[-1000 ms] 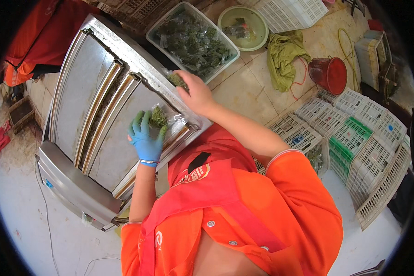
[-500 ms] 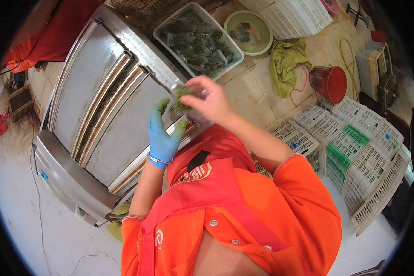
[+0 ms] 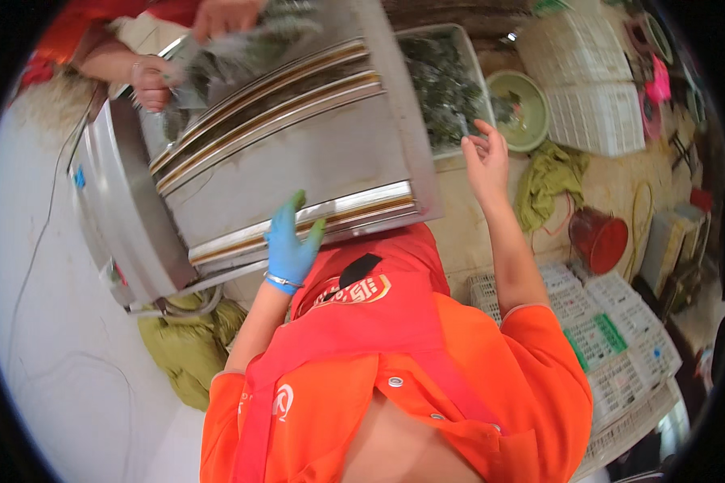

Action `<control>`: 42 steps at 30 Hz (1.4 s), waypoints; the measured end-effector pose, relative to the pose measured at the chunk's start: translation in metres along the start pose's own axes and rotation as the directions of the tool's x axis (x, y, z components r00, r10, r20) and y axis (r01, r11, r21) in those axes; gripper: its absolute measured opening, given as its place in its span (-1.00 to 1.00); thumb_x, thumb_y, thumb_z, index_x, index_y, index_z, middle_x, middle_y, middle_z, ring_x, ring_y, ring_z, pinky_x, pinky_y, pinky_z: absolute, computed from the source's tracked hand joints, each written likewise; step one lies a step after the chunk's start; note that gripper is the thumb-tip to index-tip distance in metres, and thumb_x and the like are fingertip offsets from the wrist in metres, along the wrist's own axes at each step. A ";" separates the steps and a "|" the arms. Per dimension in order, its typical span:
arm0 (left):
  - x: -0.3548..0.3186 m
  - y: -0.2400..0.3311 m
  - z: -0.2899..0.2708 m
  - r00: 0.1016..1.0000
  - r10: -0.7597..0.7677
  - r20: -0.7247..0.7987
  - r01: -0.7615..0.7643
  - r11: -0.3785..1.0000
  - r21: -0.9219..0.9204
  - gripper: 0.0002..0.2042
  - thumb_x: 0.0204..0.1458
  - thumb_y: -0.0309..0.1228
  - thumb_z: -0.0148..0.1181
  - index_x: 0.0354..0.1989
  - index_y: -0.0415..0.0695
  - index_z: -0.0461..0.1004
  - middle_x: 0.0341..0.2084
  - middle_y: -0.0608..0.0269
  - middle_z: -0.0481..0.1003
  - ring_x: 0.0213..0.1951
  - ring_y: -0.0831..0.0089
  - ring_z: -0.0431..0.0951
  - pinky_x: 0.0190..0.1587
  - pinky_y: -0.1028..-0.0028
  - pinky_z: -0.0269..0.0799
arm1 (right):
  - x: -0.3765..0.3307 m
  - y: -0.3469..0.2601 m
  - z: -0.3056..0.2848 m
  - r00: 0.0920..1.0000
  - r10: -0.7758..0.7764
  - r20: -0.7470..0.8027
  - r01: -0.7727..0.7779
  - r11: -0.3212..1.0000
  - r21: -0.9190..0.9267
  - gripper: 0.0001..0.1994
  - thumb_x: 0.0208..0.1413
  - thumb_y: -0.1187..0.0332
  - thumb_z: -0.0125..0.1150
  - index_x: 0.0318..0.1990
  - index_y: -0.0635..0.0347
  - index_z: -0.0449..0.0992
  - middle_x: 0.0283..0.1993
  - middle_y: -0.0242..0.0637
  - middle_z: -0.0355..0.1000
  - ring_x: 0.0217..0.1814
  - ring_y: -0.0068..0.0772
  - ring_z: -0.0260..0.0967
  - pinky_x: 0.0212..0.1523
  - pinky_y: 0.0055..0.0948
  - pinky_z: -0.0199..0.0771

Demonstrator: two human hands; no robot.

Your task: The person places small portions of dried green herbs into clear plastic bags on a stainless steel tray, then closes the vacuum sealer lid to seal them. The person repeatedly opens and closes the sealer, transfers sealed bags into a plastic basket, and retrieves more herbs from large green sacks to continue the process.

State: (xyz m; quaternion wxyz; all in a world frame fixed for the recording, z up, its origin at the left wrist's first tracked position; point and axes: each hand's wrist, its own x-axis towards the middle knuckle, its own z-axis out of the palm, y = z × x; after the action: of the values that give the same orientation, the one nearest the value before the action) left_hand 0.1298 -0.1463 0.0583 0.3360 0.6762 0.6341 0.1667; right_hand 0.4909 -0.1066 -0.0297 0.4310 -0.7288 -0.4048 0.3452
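Note:
In a blue glove with green fingertips, my left hand (image 3: 290,245) is held with fingers apart, at the near edge of a stainless-steel machine (image 3: 290,161) with long metal sealing bars. Nothing shows in it. My bare right hand (image 3: 486,161) reaches out with its fingers apart and holds nothing. It hovers by the near right corner of a white plastic bin (image 3: 474,68), which is full of clear bags of dark green vegetables (image 3: 437,88).
A co-worker's hands (image 3: 153,83) handle clear bags of greens (image 3: 242,56) over the machine's far part. Right of the bin stand a green basin (image 3: 540,109) and white crates (image 3: 596,117). A green cloth (image 3: 549,181), red bucket (image 3: 598,239) and stacked baskets (image 3: 620,338) lie to the right.
The bagged greens have left my right hand, which has moved right and away from my left hand to beside the bin. The view has turned, and a co-worker's hands now show.

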 end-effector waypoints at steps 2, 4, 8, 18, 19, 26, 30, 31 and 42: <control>-0.016 -0.010 -0.014 0.998 0.052 -0.036 -0.049 0.995 0.089 -0.45 0.04 -0.30 0.37 0.19 -0.24 0.39 -0.01 -0.05 0.52 0.04 0.04 0.52 0.11 0.18 0.39 | -0.016 -0.046 0.032 0.983 -0.111 0.147 0.100 0.992 0.081 -0.63 0.16 0.40 0.28 0.12 0.23 0.46 0.10 -0.16 0.37 -0.02 -0.31 0.48 0.04 -0.35 0.46; -0.024 -0.029 -0.026 0.993 0.108 -0.047 -0.104 0.991 0.081 -0.45 0.02 -0.22 0.36 0.18 -0.17 0.40 -0.04 -0.03 0.51 0.03 0.01 0.48 0.07 0.12 0.32 | -0.039 -0.094 0.065 0.945 -0.237 0.224 0.225 0.971 0.077 -0.73 0.17 0.45 0.24 0.03 0.27 0.51 -0.01 -0.15 0.46 -0.05 -0.32 0.51 -0.01 -0.38 0.49; -0.032 -0.061 -0.065 0.997 0.077 0.001 -0.076 0.988 0.133 -0.46 0.06 -0.18 0.30 0.20 -0.11 0.38 -0.07 0.10 0.53 0.06 0.07 0.44 0.11 0.09 0.24 | -0.087 -0.151 0.132 0.808 -0.373 0.457 0.366 0.924 0.107 -0.79 0.17 0.46 0.24 -0.06 0.31 0.54 -0.14 -0.15 0.52 -0.10 -0.31 0.52 -0.04 -0.37 0.50; -0.071 -0.227 -0.162 0.948 -0.299 0.108 0.301 0.736 -0.606 -0.63 0.14 -0.33 0.29 0.07 -0.25 0.48 -0.22 0.07 0.61 -0.18 0.39 0.62 -0.06 0.41 0.52 | -0.182 -0.234 0.340 0.677 -0.511 0.530 0.591 0.807 0.024 -0.62 0.04 0.50 0.32 0.07 0.17 0.51 -0.09 -0.14 0.47 -0.20 -0.20 0.50 -0.16 -0.31 0.51; -0.074 -0.236 -0.166 0.952 -0.291 0.091 0.280 0.716 -0.640 -0.66 0.16 -0.36 0.27 0.05 -0.27 0.49 -0.25 0.10 0.61 -0.21 0.44 0.60 -0.09 0.44 0.51 | -0.183 -0.248 0.356 0.699 -0.496 0.515 0.584 0.812 -0.011 -0.57 0.03 0.51 0.32 0.11 0.13 0.50 -0.08 -0.15 0.45 -0.19 -0.18 0.49 -0.18 -0.28 0.51; -0.051 -0.266 -0.190 0.952 -0.153 0.265 0.307 0.486 -0.819 -0.68 0.26 -0.38 0.16 0.09 -0.32 0.47 -0.14 0.16 0.58 -0.09 0.46 0.56 0.00 0.46 0.49 | -0.138 -0.289 0.443 0.438 -0.773 0.459 0.895 0.325 -0.307 -0.76 -0.10 0.47 0.36 -0.22 0.07 0.53 -0.30 -0.26 0.30 -0.27 -0.15 0.38 -0.34 -0.20 0.42; -0.035 -0.255 -0.206 0.860 -0.270 0.432 0.425 -0.089 -0.901 -0.61 0.24 -0.17 0.21 0.06 -0.24 0.50 -0.20 0.15 0.57 -0.18 0.38 0.59 -0.08 0.42 0.55 | -0.169 -0.298 0.441 0.348 -0.814 0.465 0.936 0.271 -0.226 -0.83 -0.13 0.44 0.37 -0.47 0.10 0.42 -0.34 -0.32 0.30 -0.31 -0.21 0.36 -0.38 -0.22 0.34; -0.031 -0.254 -0.213 0.815 -0.274 0.511 0.464 -0.221 -0.858 -0.59 0.24 -0.13 0.21 0.06 -0.23 0.49 -0.20 0.14 0.56 -0.17 0.35 0.59 -0.08 0.39 0.57 | -0.186 -0.296 0.437 0.362 -0.810 0.462 0.931 0.290 -0.220 -0.82 -0.13 0.42 0.37 -0.47 0.07 0.42 -0.38 -0.34 0.29 -0.33 -0.24 0.36 -0.38 -0.24 0.31; -0.060 -0.315 -0.178 0.709 -0.343 0.615 0.580 -0.212 -0.787 -0.82 0.18 -0.40 0.27 -0.07 -0.12 0.53 -0.34 0.35 0.57 -0.41 0.50 0.59 -0.35 0.50 0.63 | -0.223 -0.216 0.407 0.775 0.044 0.630 0.117 0.970 -0.211 -0.74 0.08 0.35 0.42 -0.14 0.22 0.50 -0.27 -0.39 0.49 -0.29 -0.61 0.42 -0.33 -0.54 0.39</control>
State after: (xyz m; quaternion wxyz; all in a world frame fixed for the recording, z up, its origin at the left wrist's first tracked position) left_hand -0.2295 -0.1706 -0.0117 0.7882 -0.0303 0.5023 0.3543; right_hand -0.0162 -0.0972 0.0423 0.1865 -0.6092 -0.5782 0.5097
